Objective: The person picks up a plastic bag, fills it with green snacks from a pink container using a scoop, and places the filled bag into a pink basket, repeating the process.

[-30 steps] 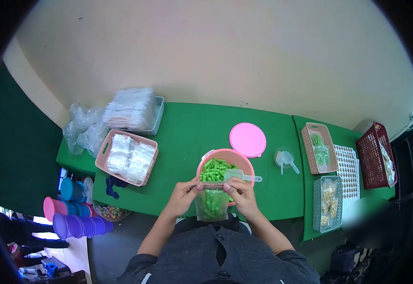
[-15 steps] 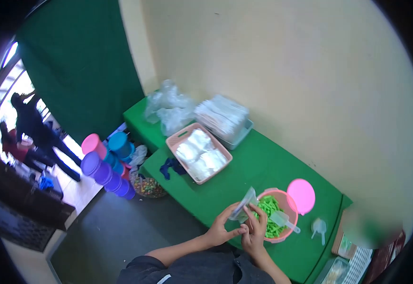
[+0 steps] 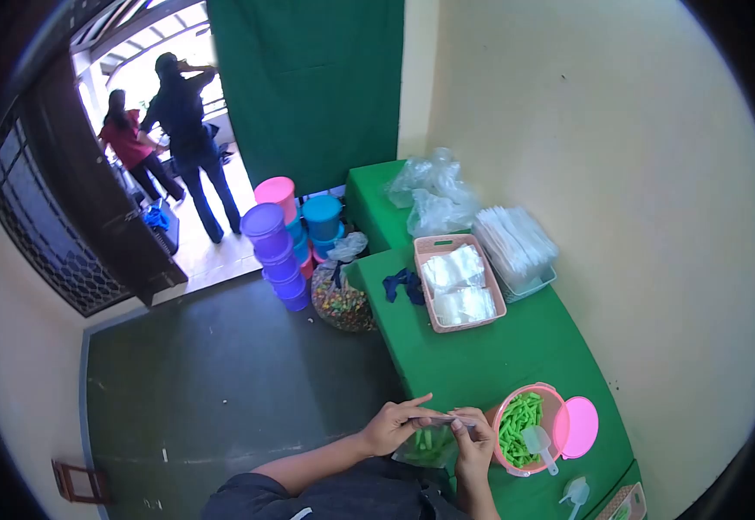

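Note:
My left hand (image 3: 392,425) and my right hand (image 3: 474,439) pinch the top edge of a small clear plastic bag (image 3: 429,444) with green stick snacks in it, held low in front of my body. Just right of my hands stands a pink bowl (image 3: 505,407) full of the same green sticks, with a clear plastic scoop (image 3: 538,443) lying in it. A round pink lid (image 3: 580,427) rests against the bowl's right side on the green table (image 3: 499,355).
A pink basket of clear bags (image 3: 459,282), a tray of stacked bags (image 3: 516,244) and loose plastic bags (image 3: 434,195) sit further along the table. Stacked purple, pink and blue tubs (image 3: 284,238) and a sack of coloured snacks (image 3: 343,303) stand on the floor. Two people (image 3: 169,130) stand in the doorway.
My view has swung far to the left, toward the floor and doorway. My hands stay on the bag's top edge, now held lower beside the bowl.

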`<state>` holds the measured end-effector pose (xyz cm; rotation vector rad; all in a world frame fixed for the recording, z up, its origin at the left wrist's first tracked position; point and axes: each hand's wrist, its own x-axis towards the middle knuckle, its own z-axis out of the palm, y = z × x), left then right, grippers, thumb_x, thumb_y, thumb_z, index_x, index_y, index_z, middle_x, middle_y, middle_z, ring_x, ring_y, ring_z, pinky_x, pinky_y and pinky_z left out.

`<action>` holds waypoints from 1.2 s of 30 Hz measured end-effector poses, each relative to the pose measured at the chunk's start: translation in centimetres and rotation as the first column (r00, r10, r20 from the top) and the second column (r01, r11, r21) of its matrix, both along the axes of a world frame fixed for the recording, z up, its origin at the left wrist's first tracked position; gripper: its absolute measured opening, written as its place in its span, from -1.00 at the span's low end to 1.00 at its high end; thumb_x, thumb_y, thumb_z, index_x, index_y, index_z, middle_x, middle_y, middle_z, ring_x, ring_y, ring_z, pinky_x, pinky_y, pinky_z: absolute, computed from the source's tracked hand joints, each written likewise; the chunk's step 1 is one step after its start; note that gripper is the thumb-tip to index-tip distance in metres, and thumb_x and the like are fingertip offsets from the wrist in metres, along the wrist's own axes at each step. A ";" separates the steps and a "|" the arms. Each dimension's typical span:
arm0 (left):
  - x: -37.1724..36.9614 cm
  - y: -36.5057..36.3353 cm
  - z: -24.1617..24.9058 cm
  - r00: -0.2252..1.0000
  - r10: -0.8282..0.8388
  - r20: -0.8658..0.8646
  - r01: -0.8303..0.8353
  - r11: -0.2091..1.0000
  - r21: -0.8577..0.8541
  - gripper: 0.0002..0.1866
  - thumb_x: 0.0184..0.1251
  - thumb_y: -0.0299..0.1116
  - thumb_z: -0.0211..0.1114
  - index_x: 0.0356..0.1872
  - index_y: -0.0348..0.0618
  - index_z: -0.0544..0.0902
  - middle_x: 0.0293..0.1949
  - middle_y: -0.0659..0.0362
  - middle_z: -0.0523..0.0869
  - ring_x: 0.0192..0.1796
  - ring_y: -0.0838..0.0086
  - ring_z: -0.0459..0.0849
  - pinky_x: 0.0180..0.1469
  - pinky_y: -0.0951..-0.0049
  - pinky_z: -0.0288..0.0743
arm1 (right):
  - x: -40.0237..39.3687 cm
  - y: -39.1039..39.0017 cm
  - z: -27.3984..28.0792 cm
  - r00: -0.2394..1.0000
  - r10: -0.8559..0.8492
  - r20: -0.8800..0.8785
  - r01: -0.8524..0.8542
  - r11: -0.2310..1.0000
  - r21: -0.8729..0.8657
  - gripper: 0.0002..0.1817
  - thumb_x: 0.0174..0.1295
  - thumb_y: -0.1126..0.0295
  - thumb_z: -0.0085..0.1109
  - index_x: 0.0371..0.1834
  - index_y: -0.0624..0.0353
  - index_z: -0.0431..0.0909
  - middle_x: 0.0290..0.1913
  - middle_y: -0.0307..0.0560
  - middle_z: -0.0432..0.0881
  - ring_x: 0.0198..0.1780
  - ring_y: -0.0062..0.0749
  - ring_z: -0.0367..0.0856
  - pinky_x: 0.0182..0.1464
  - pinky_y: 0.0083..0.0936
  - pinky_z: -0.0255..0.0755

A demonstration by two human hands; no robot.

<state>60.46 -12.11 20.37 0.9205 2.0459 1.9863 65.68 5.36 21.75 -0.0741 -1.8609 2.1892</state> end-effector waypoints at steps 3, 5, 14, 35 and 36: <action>2.4 -2.1 -0.1 0.998 -0.031 -0.056 0.034 0.999 0.042 -0.70 0.51 -0.35 0.06 0.07 -0.28 0.64 -0.20 -0.02 0.78 -0.15 0.29 0.77 0.44 0.08 0.23 | 2.2 0.7 0.0 0.981 0.194 -0.017 -0.189 0.969 0.161 -0.80 0.30 0.41 0.20 -0.18 0.33 0.71 -0.12 -0.02 0.69 -0.01 -0.30 0.55 0.10 -0.42 0.36; 4.9 -3.0 0.3 0.958 -0.095 0.270 0.122 0.989 -0.083 -0.61 0.56 -0.25 -0.01 0.18 -0.30 0.56 -0.12 0.00 0.77 -0.04 0.33 0.74 0.39 0.24 0.30 | 4.6 1.1 0.4 0.971 0.235 0.031 -0.237 0.954 0.183 -0.77 0.33 0.38 0.16 -0.14 0.33 0.70 -0.09 -0.01 0.70 0.01 -0.29 0.55 0.12 -0.41 0.36; 15.6 -4.0 0.9 0.998 0.066 0.004 -0.065 0.988 -0.138 -0.32 0.37 -0.06 0.27 0.38 -0.23 0.33 0.32 0.00 0.47 0.39 0.23 0.40 0.43 0.23 0.20 | 15.3 -2.5 -0.9 0.983 -0.018 -0.180 0.085 0.924 0.374 -0.70 0.35 0.39 0.09 0.05 0.30 0.64 0.09 0.10 0.63 0.14 -0.15 0.53 0.25 -0.29 0.32; 19.7 -5.4 0.6 0.919 -0.335 0.208 0.354 0.933 -0.059 -0.65 0.50 -0.34 0.12 0.22 -0.23 0.53 0.11 0.06 0.68 0.19 0.35 0.63 0.31 0.26 0.37 | 21.8 -5.7 -0.6 0.980 -0.199 -0.018 0.200 0.975 0.096 -0.73 0.37 0.34 0.12 -0.22 0.37 0.70 0.04 0.03 0.55 0.10 -0.29 0.52 0.21 -0.39 0.38; 19.3 -5.9 0.8 0.928 -0.311 0.204 0.329 0.942 -0.066 -0.61 0.46 -0.31 0.19 0.23 -0.23 0.53 0.08 0.06 0.69 0.15 0.41 0.63 0.24 0.32 0.42 | 21.1 -6.7 -0.4 0.978 -0.206 -0.010 0.207 0.977 0.047 -0.72 0.38 0.32 0.11 -0.18 0.37 0.69 0.04 0.03 0.55 0.11 -0.29 0.51 0.21 -0.38 0.37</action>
